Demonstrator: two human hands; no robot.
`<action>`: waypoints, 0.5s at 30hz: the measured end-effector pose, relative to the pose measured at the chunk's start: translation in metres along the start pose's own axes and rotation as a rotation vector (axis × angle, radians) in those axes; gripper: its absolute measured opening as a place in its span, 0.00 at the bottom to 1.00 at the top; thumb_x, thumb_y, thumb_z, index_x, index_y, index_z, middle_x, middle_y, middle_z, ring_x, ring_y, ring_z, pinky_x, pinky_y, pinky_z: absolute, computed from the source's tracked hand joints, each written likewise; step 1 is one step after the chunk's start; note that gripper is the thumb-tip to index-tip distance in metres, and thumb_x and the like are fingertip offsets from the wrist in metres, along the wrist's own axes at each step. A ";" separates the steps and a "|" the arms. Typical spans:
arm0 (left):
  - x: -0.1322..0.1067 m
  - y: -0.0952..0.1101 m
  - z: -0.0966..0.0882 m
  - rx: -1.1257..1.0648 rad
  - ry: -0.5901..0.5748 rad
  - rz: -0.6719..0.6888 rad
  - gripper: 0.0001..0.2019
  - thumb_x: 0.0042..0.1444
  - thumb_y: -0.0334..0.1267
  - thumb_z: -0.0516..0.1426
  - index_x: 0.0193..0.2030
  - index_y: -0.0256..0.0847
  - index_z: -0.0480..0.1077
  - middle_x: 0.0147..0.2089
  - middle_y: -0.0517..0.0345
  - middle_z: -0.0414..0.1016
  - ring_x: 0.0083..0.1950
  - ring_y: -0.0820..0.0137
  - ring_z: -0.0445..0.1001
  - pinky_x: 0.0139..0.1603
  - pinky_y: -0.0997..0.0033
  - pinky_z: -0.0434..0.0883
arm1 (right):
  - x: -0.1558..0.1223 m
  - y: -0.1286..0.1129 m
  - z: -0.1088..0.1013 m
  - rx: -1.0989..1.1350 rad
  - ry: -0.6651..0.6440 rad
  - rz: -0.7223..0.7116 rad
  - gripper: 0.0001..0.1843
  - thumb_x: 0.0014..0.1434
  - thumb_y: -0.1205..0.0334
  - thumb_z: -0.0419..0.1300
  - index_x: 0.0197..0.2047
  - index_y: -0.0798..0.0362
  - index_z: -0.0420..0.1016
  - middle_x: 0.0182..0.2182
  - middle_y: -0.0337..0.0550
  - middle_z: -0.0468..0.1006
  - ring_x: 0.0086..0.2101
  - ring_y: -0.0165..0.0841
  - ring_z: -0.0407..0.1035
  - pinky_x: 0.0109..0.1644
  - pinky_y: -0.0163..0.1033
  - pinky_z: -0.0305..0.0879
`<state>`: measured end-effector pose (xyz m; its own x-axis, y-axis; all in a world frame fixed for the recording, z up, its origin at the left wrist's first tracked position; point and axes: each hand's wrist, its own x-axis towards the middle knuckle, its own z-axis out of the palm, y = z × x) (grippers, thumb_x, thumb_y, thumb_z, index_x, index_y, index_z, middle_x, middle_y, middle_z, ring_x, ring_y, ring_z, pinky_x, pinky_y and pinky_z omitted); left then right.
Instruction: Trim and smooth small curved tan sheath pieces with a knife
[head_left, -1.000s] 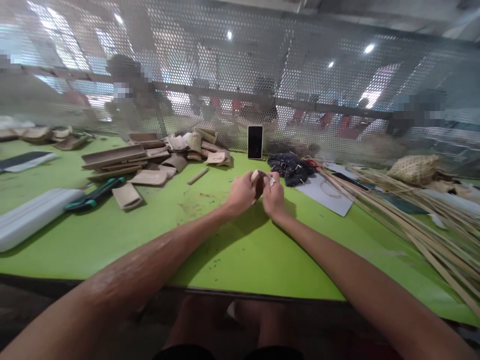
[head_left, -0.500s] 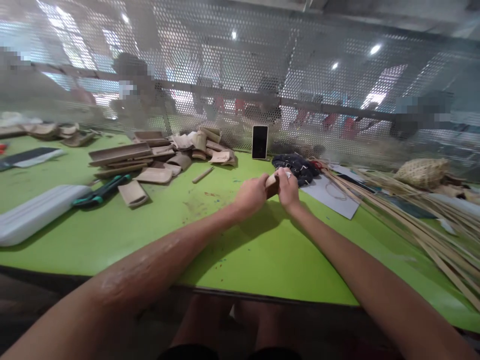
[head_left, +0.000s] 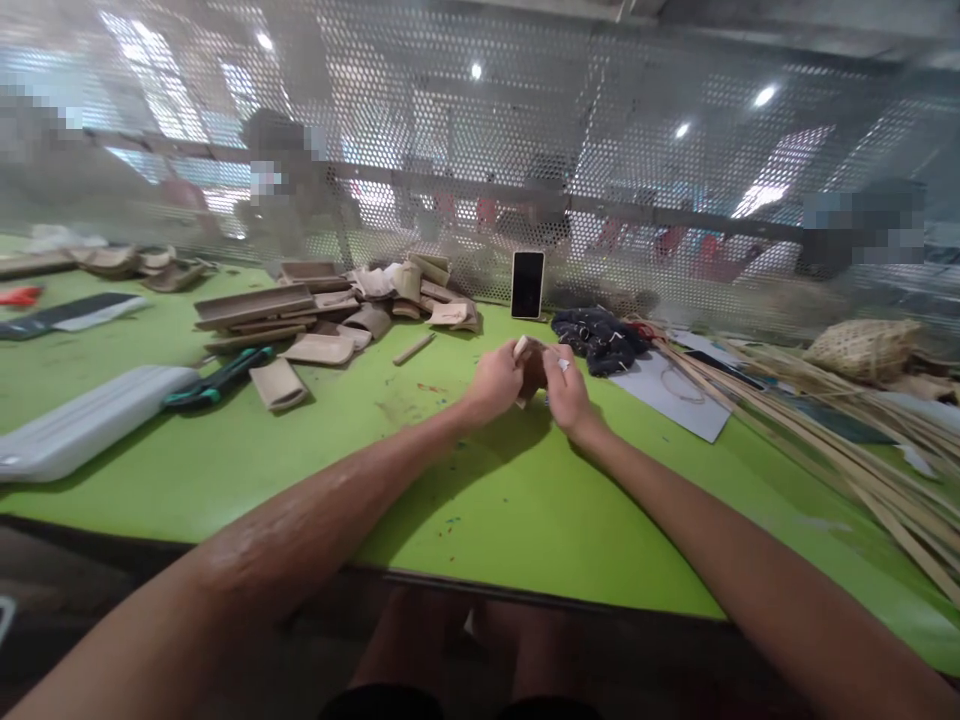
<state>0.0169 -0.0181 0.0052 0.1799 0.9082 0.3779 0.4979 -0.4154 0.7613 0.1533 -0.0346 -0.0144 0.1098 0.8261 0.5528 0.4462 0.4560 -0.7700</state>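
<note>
Both my hands meet over the middle of the green table [head_left: 247,450]. My left hand [head_left: 493,385] and my right hand [head_left: 568,392] are closed round a small brown piece [head_left: 532,368] with a pale edge, held just above the tabletop. The fingers of both hands wrap it, so most of the piece is hidden. A pile of tan curved pieces and trays [head_left: 330,310] lies to the left beyond my hands. A dark cloth bundle [head_left: 598,338] sits just past my right hand.
A phone [head_left: 527,285] stands against the perforated metal screen [head_left: 480,160]. Long bamboo strips [head_left: 825,420] fan out at the right beside a woven basket [head_left: 862,348]. Green-handled pliers [head_left: 214,378] and a white case [head_left: 82,420] lie at the left. A grey sheet [head_left: 675,385] lies near the cloth. People sit behind the screen.
My hands have turned the small brown piece between them and dropped slightly toward the table. The view has shifted a little to the left.
</note>
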 end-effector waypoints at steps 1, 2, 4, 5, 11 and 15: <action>-0.001 0.002 0.000 0.021 -0.013 0.014 0.12 0.66 0.36 0.50 0.46 0.35 0.74 0.39 0.47 0.81 0.34 0.68 0.75 0.36 0.71 0.71 | 0.004 0.000 -0.003 -0.006 0.027 -0.002 0.19 0.67 0.42 0.47 0.37 0.48 0.63 0.28 0.39 0.70 0.30 0.34 0.63 0.35 0.40 0.60; -0.002 0.005 0.000 0.047 -0.027 0.034 0.12 0.66 0.35 0.50 0.46 0.35 0.73 0.39 0.47 0.80 0.34 0.68 0.75 0.36 0.71 0.71 | 0.008 -0.001 -0.007 -0.018 0.064 -0.012 0.20 0.67 0.41 0.47 0.34 0.48 0.63 0.27 0.38 0.69 0.30 0.34 0.63 0.35 0.40 0.60; -0.007 0.012 0.000 0.102 -0.075 0.079 0.11 0.65 0.33 0.51 0.47 0.36 0.73 0.39 0.48 0.80 0.33 0.68 0.75 0.36 0.71 0.70 | 0.016 -0.003 -0.014 -0.050 0.133 -0.049 0.21 0.66 0.42 0.47 0.32 0.49 0.63 0.27 0.39 0.69 0.31 0.34 0.63 0.37 0.40 0.59; -0.009 0.016 0.000 0.128 -0.101 0.104 0.10 0.64 0.33 0.52 0.48 0.37 0.73 0.38 0.49 0.80 0.32 0.69 0.75 0.35 0.71 0.70 | 0.018 -0.005 -0.017 -0.067 0.150 -0.066 0.20 0.66 0.42 0.47 0.32 0.49 0.64 0.28 0.40 0.70 0.32 0.34 0.64 0.38 0.41 0.59; -0.013 0.019 0.003 0.246 -0.089 0.206 0.09 0.63 0.36 0.53 0.45 0.38 0.72 0.35 0.49 0.79 0.31 0.67 0.73 0.35 0.70 0.68 | 0.010 -0.011 -0.016 -0.147 0.159 -0.107 0.19 0.67 0.44 0.45 0.33 0.49 0.63 0.27 0.39 0.69 0.30 0.34 0.63 0.36 0.40 0.57; -0.008 0.010 0.003 0.142 -0.034 0.077 0.10 0.65 0.35 0.50 0.45 0.37 0.71 0.36 0.50 0.80 0.31 0.70 0.72 0.32 0.73 0.67 | 0.001 -0.010 -0.007 -0.166 0.124 -0.102 0.18 0.68 0.44 0.46 0.36 0.48 0.62 0.25 0.37 0.67 0.28 0.34 0.62 0.34 0.39 0.55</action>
<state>0.0227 -0.0299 0.0084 0.2496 0.8760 0.4127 0.5961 -0.4748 0.6474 0.1552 -0.0406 -0.0037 0.1609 0.7267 0.6679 0.5991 0.4659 -0.6512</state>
